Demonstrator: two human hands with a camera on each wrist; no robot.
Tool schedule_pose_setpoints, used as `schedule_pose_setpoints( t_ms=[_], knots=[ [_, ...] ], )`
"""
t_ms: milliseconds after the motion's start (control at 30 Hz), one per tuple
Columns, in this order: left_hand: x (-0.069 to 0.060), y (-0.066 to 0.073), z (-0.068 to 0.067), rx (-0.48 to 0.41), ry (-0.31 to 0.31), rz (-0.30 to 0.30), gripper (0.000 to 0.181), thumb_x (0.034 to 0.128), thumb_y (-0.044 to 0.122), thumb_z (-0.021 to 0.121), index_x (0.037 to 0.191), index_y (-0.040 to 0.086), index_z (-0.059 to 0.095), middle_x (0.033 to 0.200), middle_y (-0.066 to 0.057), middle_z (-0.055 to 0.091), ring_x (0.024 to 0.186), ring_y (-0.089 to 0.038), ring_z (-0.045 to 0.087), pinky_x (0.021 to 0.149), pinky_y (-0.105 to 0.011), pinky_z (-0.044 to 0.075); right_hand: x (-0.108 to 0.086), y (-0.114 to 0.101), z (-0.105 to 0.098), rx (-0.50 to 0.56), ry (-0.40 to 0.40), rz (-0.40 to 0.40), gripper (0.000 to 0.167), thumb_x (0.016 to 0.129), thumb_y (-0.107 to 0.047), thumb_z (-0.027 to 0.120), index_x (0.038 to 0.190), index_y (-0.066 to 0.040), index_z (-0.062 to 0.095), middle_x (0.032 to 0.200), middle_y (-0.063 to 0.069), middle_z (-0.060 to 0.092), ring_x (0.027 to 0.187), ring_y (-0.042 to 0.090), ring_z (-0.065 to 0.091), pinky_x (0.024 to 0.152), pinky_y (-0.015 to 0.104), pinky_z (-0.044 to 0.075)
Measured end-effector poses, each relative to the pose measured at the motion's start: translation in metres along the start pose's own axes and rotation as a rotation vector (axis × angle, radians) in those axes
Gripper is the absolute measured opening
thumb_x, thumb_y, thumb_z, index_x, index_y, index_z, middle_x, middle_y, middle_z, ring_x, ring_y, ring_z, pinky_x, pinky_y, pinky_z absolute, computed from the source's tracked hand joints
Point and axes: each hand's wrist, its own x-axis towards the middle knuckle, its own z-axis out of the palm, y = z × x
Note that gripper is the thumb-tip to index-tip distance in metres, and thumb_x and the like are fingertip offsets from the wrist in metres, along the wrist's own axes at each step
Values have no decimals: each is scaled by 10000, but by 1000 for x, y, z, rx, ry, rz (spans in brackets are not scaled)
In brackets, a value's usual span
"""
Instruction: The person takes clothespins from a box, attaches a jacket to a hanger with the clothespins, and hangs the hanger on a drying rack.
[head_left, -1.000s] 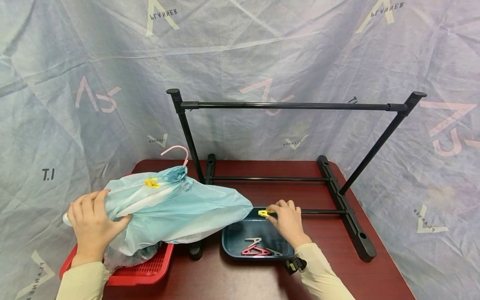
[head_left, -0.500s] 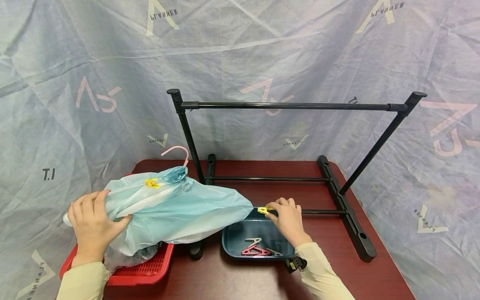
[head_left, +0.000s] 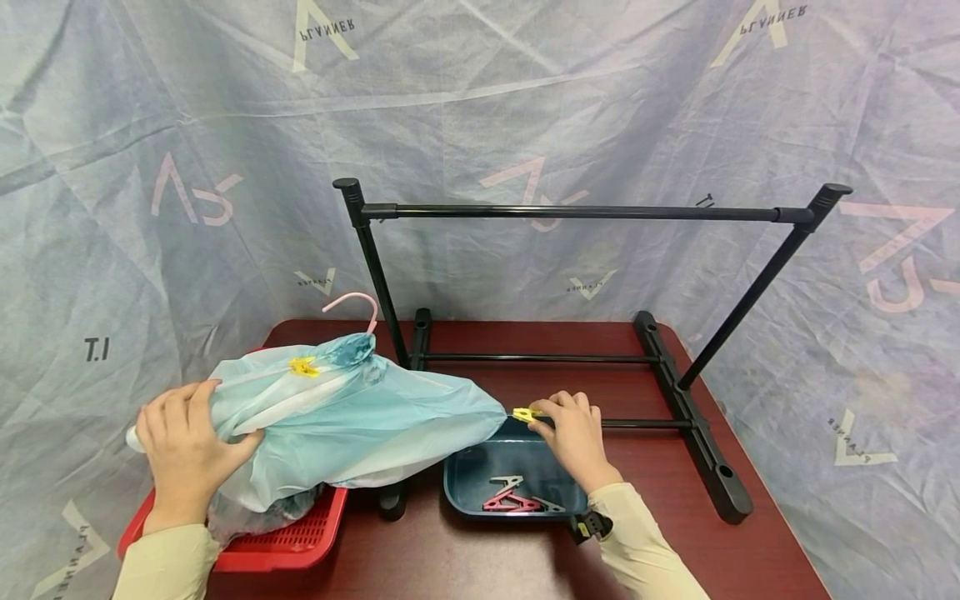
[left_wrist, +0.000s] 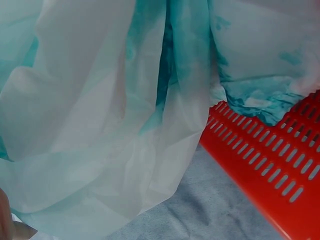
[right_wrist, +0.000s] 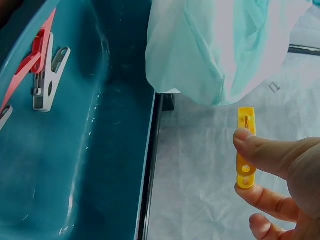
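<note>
A pale blue and white garment (head_left: pixel 360 425) hangs on a pink hanger (head_left: pixel 352 298), whose hook sticks out at the top. My left hand (head_left: pixel 183 450) grips the garment's left end. One yellow clothespin (head_left: pixel 303 367) is clipped near the collar. Between thumb and fingertips my right hand (head_left: pixel 576 442) pinches a second yellow clothespin (right_wrist: pixel 246 150), just right of the garment's right tip. In the right wrist view a small gap shows between this clothespin and the cloth. Only a bit of the left hand's fingers (left_wrist: pixel 7 217) shows in the left wrist view.
A dark blue tray (head_left: pixel 457 492) with pink and grey clothespins (head_left: pixel 512 502) sits below my right hand. At left, a red basket (head_left: pixel 300 546) holds more cloth under the garment. A black rack (head_left: pixel 585 212) stands over the dark red table (head_left: pixel 450 567).
My right hand has shifted slightly left and up with the yellow clothespin, closer to the garment's right tip. The left hand and garment have stayed in place.
</note>
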Motion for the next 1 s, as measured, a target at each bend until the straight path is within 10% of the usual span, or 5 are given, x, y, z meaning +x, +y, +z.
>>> schedule_pose_setpoints(
  t_ms=[1000],
  knots=[
    [-3,-4,2,4,3,1,672,672,485,543,1041,-72,619,986,-298,568,845,-538,436,717,-645,280,14,-20,1,33,98,-72,266,774,-224,818,1022,-147,764,937,46,624,826,246,457,697,416,318]
  ],
)
